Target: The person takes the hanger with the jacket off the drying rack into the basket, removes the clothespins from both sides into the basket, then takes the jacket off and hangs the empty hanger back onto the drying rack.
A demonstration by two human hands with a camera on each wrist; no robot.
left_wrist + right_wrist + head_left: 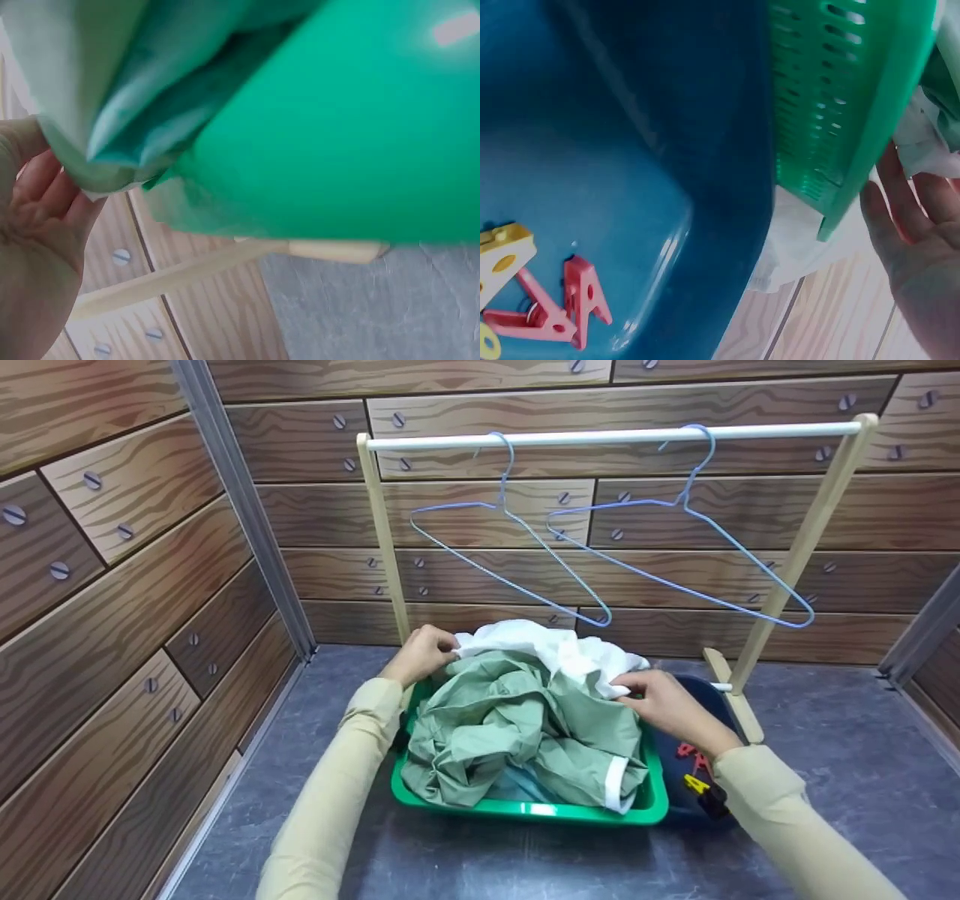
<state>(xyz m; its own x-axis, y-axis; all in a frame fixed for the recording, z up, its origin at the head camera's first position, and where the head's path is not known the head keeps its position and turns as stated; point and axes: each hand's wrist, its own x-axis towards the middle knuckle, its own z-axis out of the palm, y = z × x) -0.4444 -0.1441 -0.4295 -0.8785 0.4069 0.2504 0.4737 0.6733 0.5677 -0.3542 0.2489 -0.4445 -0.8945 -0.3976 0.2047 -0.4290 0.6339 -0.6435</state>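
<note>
A heap of sage-green cloth (495, 712) fills a green plastic basket (525, 809), with white cloth (536, 636) bunched along its far side. At the heap's far left, my left hand (422, 655) pinches the edge of the cloth; in the left wrist view its fingers (56, 184) curl behind the hanging fabric. My right hand (664, 700) pinches the white cloth at the right side. Seen from the right wrist, this hand (922, 244) is beside the basket's perforated wall (817, 97), its fingertips at the cloth. A strip of white trim (615, 782) shows on the green cloth.
Behind the basket stands a wooden rack with a white rod (600, 438), from which two blue hangers (504, 480) (685, 499) hang. A dark blue bin (630, 150) at the basket's right holds red clothespins (585, 300) and a yellow one (696, 784). Wood-patterned walls surround the grey surface (337, 720).
</note>
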